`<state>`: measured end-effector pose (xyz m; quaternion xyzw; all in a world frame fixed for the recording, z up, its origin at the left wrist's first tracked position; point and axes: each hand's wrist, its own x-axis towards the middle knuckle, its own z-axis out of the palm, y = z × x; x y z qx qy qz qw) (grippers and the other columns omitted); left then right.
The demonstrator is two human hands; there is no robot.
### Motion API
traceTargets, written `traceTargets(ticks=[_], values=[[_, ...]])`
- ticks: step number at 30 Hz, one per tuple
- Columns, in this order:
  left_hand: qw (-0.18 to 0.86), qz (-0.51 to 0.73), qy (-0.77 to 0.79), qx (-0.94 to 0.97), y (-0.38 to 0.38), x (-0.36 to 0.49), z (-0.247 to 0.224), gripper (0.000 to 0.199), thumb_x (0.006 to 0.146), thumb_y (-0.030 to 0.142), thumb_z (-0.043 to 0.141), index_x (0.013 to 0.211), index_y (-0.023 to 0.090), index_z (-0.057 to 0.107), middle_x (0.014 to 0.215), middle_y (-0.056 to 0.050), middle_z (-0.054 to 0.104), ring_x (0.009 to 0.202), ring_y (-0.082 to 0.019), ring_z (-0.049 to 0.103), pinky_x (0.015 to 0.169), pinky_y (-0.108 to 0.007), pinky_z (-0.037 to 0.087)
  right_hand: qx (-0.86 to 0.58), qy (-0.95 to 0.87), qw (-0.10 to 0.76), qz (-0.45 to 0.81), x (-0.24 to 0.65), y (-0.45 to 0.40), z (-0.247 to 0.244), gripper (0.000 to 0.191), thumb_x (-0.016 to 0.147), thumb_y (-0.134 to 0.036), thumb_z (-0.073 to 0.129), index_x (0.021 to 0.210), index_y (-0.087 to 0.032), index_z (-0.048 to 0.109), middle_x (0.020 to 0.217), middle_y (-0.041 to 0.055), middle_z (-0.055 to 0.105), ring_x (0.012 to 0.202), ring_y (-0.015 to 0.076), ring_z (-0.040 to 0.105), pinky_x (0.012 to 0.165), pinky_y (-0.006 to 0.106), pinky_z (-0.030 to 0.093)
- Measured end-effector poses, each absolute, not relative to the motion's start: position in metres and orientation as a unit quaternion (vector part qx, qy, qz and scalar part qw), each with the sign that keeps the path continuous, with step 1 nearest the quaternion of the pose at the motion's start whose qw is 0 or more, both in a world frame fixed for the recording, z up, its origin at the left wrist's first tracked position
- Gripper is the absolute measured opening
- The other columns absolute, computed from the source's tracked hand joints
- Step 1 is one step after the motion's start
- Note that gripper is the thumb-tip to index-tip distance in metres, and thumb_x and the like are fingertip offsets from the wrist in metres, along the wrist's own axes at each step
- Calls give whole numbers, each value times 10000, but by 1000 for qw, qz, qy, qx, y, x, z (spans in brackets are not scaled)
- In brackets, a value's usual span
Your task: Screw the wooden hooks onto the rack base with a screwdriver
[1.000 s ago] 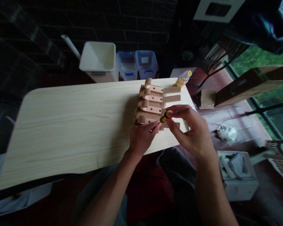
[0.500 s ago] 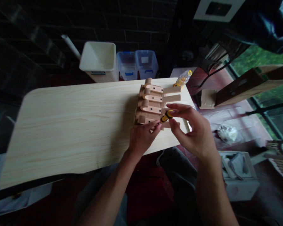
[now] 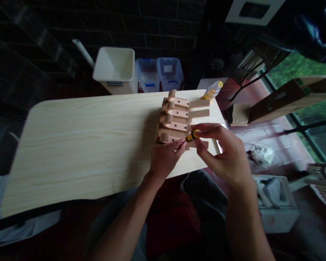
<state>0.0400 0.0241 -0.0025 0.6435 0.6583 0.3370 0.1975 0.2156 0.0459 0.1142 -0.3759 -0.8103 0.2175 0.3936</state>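
On the right part of the pale wooden table (image 3: 92, 145) stands a wooden rack (image 3: 176, 125) with several curved arms, dark screws in them and flat slats sticking out to the right. A yellow and black screwdriver (image 3: 191, 136) slants over its near end. My right hand (image 3: 222, 150) grips the handle's upper end between thumb and fingers. At the lower end, my left hand (image 3: 165, 157) is pinched beside the rack's nearest arm; its fingertips hide the screwdriver's tip and whatever they hold.
A clear bottle (image 3: 212, 91) with yellow parts stands at the table's back right corner. Behind the table are a white bin (image 3: 115, 65) and two clear boxes (image 3: 170, 72). Cardboard (image 3: 282, 98) and a white box (image 3: 277, 214) lie to the right.
My right hand's fingers have shifted slightly around the screwdriver's handle. The whole view has moved a little; my left hand stays at the rack.
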Motion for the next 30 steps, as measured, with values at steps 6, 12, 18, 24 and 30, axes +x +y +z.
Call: traceTargets(ticks=[6,12,18,24,30], values=[[200,331,658,646,24,41,1,194,994,350,754,1125,304,889,793,-16,854,604,-114,735,615,-209,478,-382,-812,397,193,217,48,114,143,983,-160,709,1091,-253,704,1145,41,800,1113,195,791,922,344,663],[181,361,645,649,24,41,-7,212,998,365,744,1145,302,884,862,-27,869,661,-126,771,670,-212,531,-387,-808,401,193,218,46,115,178,968,-146,715,1114,-248,709,1285,59,798,1212,212,779,1000,357,658],[180,332,665,645,24,42,-3,186,977,354,768,1115,314,888,845,-26,867,649,-142,783,658,-222,540,-388,-811,396,184,219,47,115,143,986,-156,710,1086,-257,727,1183,42,823,1092,197,810,906,338,677],[179,358,648,648,24,42,-7,187,982,343,768,1126,307,883,894,-32,874,677,-142,797,683,-222,568,-382,-808,407,187,220,47,114,148,959,-151,719,1071,-246,716,1266,68,805,1205,222,784,994,382,668],[199,347,652,644,23,41,-2,188,982,339,767,1130,312,880,891,-20,874,703,-150,804,675,-227,546,-384,-799,407,219,220,45,113,169,961,-138,702,1093,-243,701,1251,54,819,1175,199,796,970,351,662]])
